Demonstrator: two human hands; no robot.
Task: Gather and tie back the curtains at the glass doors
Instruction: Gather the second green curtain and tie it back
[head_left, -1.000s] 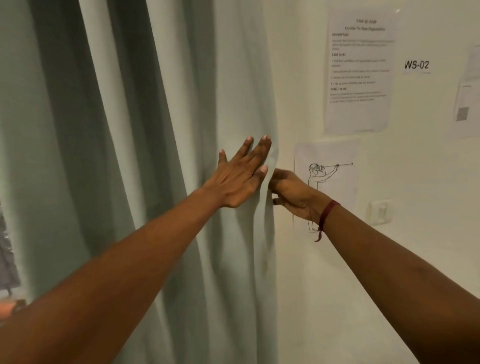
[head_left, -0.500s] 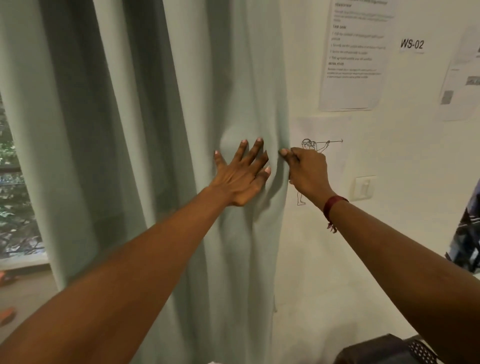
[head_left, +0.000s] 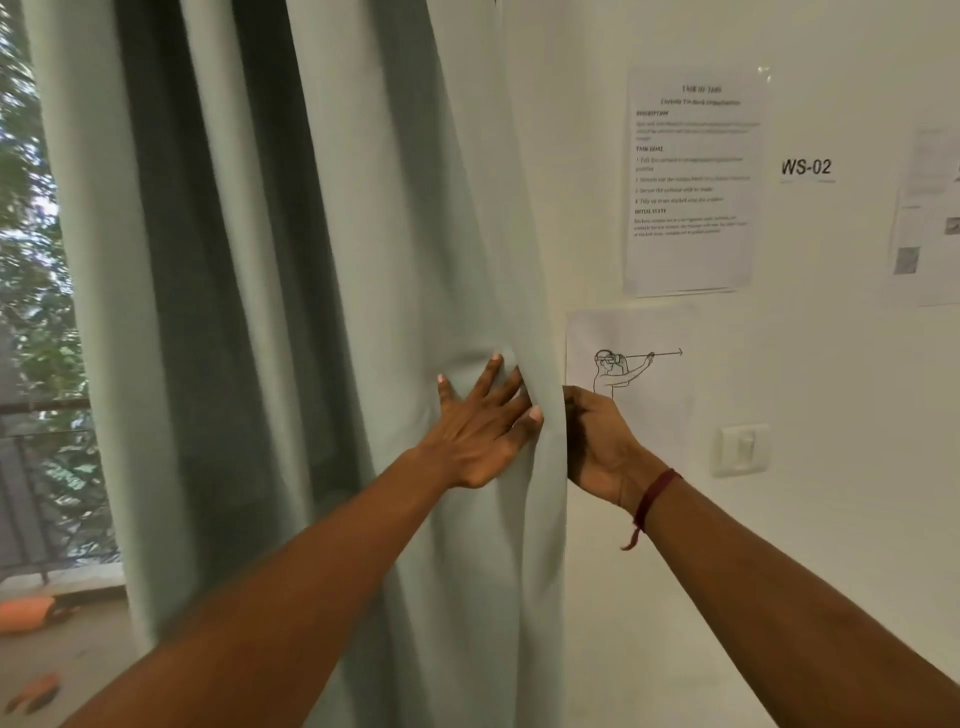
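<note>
A pale green curtain (head_left: 322, 291) hangs in deep folds against the white wall, bunched toward its right edge. My left hand (head_left: 480, 431) lies flat on the cloth with fingers spread, pressing the folds toward the wall. My right hand (head_left: 597, 441), with a red thread at the wrist, reaches in from the right; its fingers go behind the curtain's right edge and are hidden there. No tie-back is visible.
On the wall to the right hang a printed task sheet (head_left: 693, 182), a line drawing (head_left: 631, 374), a WS-02 label (head_left: 806, 167) and a light switch (head_left: 742, 449). At far left the glass door (head_left: 36, 312) shows a balcony railing and trees.
The view has shifted, showing more wall on the right. My left hand stays flat on the curtain. My right hand's fingers have slipped behind the curtain edge.
</note>
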